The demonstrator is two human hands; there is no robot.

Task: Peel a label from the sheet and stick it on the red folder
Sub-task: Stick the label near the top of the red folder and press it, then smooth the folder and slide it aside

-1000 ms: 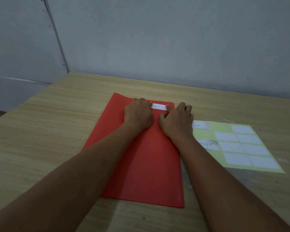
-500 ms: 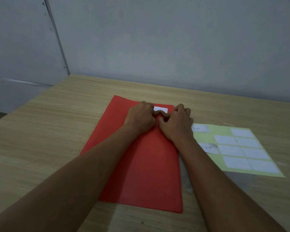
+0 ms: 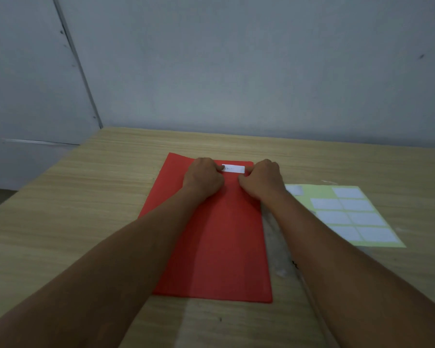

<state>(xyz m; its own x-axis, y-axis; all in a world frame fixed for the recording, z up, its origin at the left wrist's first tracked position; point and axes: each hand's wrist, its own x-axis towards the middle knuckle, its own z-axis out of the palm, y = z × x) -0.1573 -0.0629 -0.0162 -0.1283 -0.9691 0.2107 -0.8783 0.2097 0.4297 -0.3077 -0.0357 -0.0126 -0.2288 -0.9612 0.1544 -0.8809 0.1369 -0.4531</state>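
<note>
Our two hands press a white label flat near the far edge of the red folder, on a wooden table against a grey wall.

We go from largest to smallest: the table (image 3: pixel 73 222) carries the red folder (image 3: pixel 216 247), lying lengthwise away from us, and just to its right the pale green label sheet (image 3: pixel 377 243), with rows of white labels left on it. Our left hand (image 3: pixel 202 178) and right hand (image 3: pixel 261 180) rest on the folder's far end, fingers curled down, each hand's tips at one end of the label (image 3: pixel 233 169); neither grips anything. Half a second ago our hands met over the label and hid most of it; now they have drawn apart to its ends, and nearly its whole length shows, stuck near the folder's top right corner.
</note>
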